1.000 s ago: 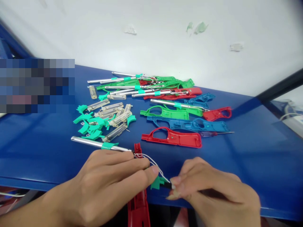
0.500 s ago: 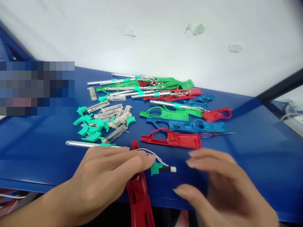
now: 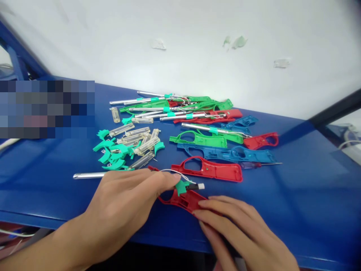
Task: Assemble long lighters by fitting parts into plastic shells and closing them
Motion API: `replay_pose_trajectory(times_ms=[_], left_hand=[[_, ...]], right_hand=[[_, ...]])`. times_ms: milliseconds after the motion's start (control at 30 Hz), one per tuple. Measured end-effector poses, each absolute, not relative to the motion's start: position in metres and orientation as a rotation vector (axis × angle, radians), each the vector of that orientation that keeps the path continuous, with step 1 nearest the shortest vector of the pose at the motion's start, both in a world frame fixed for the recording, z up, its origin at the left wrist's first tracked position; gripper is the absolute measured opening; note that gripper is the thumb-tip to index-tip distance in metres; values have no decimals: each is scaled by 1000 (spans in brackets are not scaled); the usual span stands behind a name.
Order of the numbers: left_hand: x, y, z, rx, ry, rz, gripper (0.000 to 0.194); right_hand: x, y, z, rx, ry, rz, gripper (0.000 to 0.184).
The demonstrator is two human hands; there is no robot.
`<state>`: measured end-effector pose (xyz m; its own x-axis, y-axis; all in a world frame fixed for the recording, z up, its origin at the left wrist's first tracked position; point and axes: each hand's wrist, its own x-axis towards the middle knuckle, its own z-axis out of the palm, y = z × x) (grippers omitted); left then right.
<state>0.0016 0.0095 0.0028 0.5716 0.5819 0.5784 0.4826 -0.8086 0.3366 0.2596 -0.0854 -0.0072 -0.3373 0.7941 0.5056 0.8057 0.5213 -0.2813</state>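
Note:
My left hand (image 3: 121, 210) is closed on a lighter tube assembly. Its silver tube (image 3: 87, 175) sticks out to the left, and thin white wires (image 3: 180, 176) loop out past my thumb. A green trigger (image 3: 181, 188) and a black igniter piece with a white end (image 3: 194, 186) show just right of the thumb tip. Below these lies a red lighter handle half (image 3: 186, 201), inner side up, partly behind my left fingers. My right hand (image 3: 242, 237) has its fingers and thumb closed around the wide end of this red half. Whether my left fingers also grip it is hidden.
Clear fuel tanks (image 3: 143, 160) and green triggers (image 3: 115, 150) lie heaped at left centre. Beyond are loose handle halves, red (image 3: 225, 171), green (image 3: 214, 141) and blue (image 3: 222, 154), a screwdriver (image 3: 251, 165) and more silver tubes (image 3: 149, 100). A white wall (image 3: 197, 67) stands behind the blue table (image 3: 304, 210).
My right hand has moved left and closed on the red handle half. That half has swung from pointing down toward me to lying slanted to the right. The tube assembly stays in my left hand.

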Motion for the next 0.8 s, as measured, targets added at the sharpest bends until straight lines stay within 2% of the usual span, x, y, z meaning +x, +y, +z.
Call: replay_pose_trajectory(times_ms=[200, 333, 400, 600, 800], left_hand=[[-1, 9, -5, 2693, 795, 957, 29], [-6, 9, -13, 2661, 739, 936, 37], [-7, 10, -12, 2715, 719, 947, 35], [-7, 13, 0, 2768, 668, 848, 37], [-7, 14, 5, 2753, 695, 895, 39]], right_hand=[[277, -81, -5, -1330, -2069, 83, 42], [280, -84, -8, -1345, -2015, 207, 36], [281, -84, -9, -1348, -1991, 244, 32], [282, -79, -4, -1321, -1952, 238, 29], [279, -81, -3, -1330, -1926, 246, 30]])
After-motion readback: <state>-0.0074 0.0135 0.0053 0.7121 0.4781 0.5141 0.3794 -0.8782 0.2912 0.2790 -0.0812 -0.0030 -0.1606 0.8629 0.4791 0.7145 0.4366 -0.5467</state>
